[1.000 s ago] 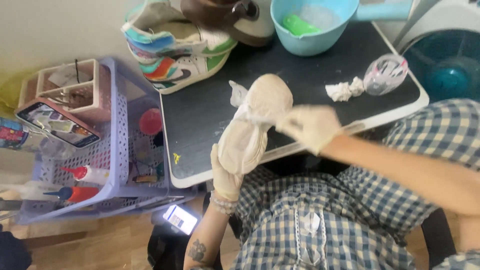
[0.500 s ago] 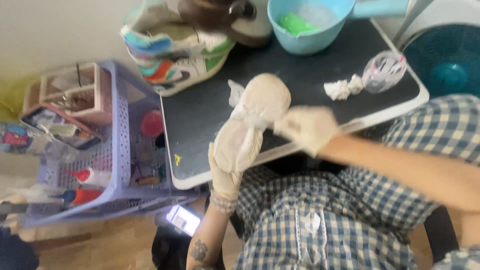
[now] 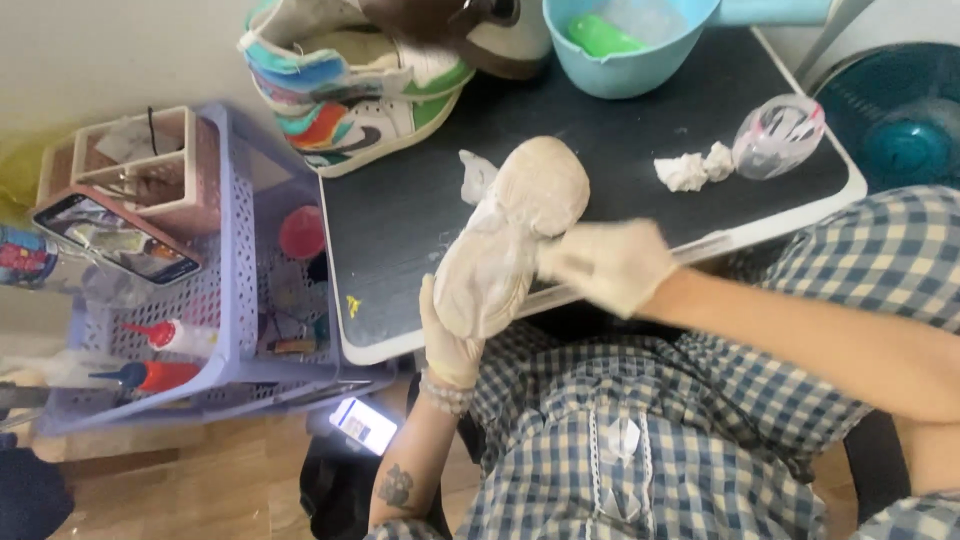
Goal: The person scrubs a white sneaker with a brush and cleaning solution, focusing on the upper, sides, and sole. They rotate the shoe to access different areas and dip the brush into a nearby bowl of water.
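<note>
I wear thin, cream-coloured disposable gloves on both my left hand and my right hand. A pale beaded bracelet circles my left wrist, and a small dark tattoo marks that forearm, which is bare. My blue-and-white checked cotton shirt has small white lace trim down its front.

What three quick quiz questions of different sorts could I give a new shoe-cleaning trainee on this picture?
1. True or false: both hands wear pale gloves.
2. Which hand holds the beige shoe from below? A) left hand B) right hand
3. What stands at the table's far edge, right of the colourful sneaker?

Key: 1. True. 2. A; the right hand presses on its side, blurred. 3. A blue bowl.
</note>
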